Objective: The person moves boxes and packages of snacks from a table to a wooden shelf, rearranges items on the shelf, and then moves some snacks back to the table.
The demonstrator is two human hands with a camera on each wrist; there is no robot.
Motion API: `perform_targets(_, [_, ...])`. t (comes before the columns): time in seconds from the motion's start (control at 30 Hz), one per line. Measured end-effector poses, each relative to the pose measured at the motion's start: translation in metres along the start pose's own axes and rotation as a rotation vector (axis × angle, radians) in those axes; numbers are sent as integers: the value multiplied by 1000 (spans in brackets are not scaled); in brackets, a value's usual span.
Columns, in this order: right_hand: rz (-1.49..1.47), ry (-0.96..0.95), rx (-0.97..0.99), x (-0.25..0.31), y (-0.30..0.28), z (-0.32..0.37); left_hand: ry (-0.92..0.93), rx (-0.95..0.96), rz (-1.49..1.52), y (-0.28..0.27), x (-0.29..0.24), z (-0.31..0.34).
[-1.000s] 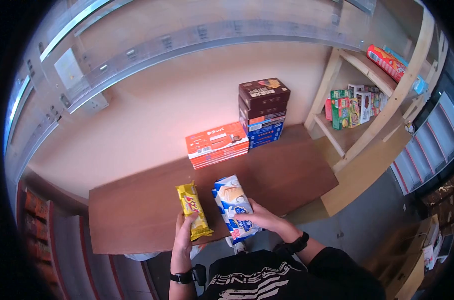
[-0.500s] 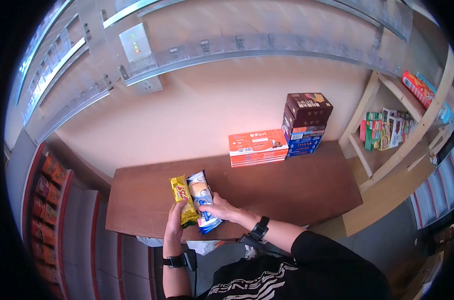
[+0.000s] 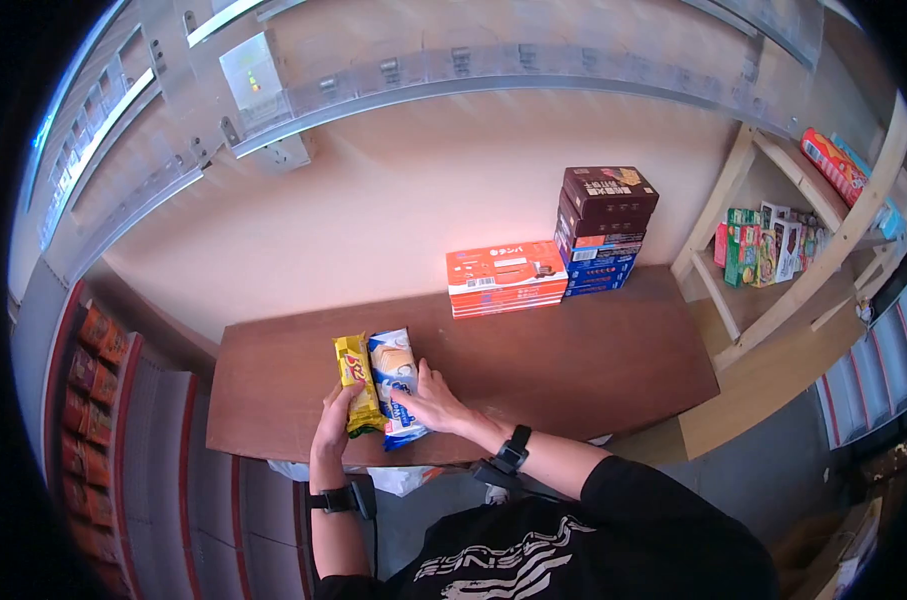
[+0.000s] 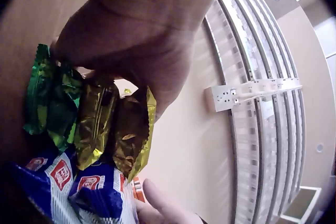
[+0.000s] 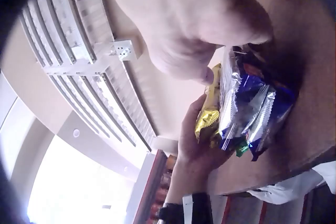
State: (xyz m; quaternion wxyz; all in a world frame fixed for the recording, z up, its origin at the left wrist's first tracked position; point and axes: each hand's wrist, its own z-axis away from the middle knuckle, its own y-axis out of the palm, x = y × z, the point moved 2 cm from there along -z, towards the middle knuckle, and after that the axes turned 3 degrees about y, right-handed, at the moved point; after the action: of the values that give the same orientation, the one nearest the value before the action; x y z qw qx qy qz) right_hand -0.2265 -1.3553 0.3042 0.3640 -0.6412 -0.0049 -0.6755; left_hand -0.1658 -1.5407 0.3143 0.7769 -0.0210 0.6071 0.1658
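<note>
On the left part of the brown table [image 3: 533, 370], my left hand [image 3: 331, 422] grips a stack of snack packs, with a yellow pack [image 3: 357, 385] on top. In the left wrist view, gold packs [image 4: 94, 121] and green packs [image 4: 39, 95] show in that stack. Right beside it, my right hand [image 3: 438, 400] holds blue-and-white biscuit packs [image 3: 391, 355], its thumb over the top and its fingers along the right side. The crimped ends of the blue packs face the right wrist camera. Both stacks lie side by side near the front edge.
At the table's back stand red-and-white boxes [image 3: 506, 277] and a taller stack of brown boxes [image 3: 609, 205] over blue ones. Clear shelf rails [image 3: 453, 75] cross above. A wooden rack [image 3: 728, 230] with goods stands right, grey shelves [image 3: 163, 440] left.
The blue-and-white packs have come left against the yellow stack, closing the gap between them. Both hands keep their hold. The head view has shifted, then steadied.
</note>
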Motion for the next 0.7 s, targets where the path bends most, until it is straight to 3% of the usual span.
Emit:
perform_targets(0.17, [-201, -238, 90, 1, -4, 22, 99, 20, 25, 9, -2, 4])
perform_targets(0.3, [-372, -348, 219, 9, -10, 28, 27, -1, 158, -2, 7, -3])
perform_targets(0.4, [-238, -366, 83, 1, 0, 18, -9, 48, 183, 1, 5, -12])
perform_targets(0.57, [-173, -258, 108, -15, 5, -17, -60, 88, 184, -4, 1, -41])
perform_targets(0.7, [-235, -225, 217, 10, -35, -1, -21, 106, 56, 0, -13, -42])
